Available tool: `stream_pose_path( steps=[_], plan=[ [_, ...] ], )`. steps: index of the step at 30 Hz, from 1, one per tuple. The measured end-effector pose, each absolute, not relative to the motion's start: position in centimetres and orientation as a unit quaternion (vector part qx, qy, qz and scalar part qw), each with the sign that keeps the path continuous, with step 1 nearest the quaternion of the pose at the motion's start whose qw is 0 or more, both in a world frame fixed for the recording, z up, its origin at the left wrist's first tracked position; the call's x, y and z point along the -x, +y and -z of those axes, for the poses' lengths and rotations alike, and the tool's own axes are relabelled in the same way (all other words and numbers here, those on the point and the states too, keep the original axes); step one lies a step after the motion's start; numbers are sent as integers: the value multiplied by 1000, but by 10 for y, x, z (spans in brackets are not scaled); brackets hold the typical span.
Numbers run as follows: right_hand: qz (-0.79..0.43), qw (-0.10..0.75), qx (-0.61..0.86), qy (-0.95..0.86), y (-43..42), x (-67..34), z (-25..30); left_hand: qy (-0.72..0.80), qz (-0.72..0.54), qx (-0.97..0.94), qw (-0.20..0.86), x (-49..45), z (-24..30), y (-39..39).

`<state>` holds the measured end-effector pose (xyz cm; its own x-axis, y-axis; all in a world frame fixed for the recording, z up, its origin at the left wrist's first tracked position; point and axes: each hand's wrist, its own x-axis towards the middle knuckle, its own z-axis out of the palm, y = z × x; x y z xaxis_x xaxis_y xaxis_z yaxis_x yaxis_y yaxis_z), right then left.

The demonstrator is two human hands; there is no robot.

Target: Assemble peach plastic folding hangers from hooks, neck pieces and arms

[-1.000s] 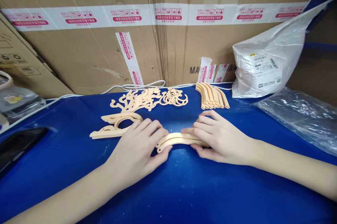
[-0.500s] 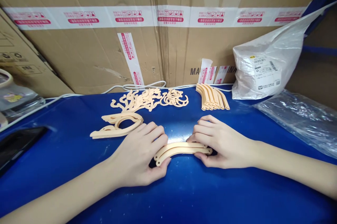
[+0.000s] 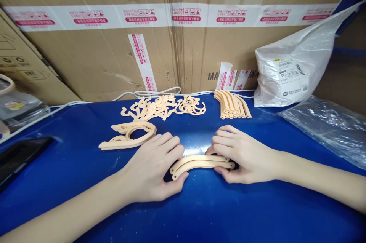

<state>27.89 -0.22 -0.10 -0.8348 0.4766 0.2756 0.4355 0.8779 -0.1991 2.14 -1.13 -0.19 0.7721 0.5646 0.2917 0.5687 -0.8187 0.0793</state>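
Note:
Two curved beige hanger arms with small holes at their ends lie side by side, low over the blue table. My left hand is closed around their left end, thumb in front and fingers behind. At the other end my right hand pinches them between thumb and fingers. Just beyond my left hand rest folded beige hangers. Farther back is a loose pile of beige hanger hooks. A stack of similar curved arms sits behind my right hand.
Cardboard boxes stand along the back of the blue table, with a white cable before them. A white plastic bag and clear plastic wrap are on the right. A black phone and a clear container are on the left.
The two hanger arms and both hands have shifted very slightly to the right. Both hands keep their grip; the view itself has moved a little.

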Motion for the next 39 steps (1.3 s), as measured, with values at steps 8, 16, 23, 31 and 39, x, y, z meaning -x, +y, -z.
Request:
stream_pose_path(
  steps=[8,16,23,31,39],
  plan=[
    [-61,148,238,-958,1,-281,1,-319,151,936,-7,-21,2,-11],
    [-14,128,226,-965,1,-282,3,-340,150,925,-82,-19,2,-7],
    [-2,131,224,-966,2,-281,2,-373,124,913,-113,-12,8,-4],
    [-6,133,216,-967,3,-282,-1,-359,113,922,-86,-10,12,1],
    [16,187,327,-926,19,-287,-34,-368,118,919,-83,-13,13,-2]
  ],
)
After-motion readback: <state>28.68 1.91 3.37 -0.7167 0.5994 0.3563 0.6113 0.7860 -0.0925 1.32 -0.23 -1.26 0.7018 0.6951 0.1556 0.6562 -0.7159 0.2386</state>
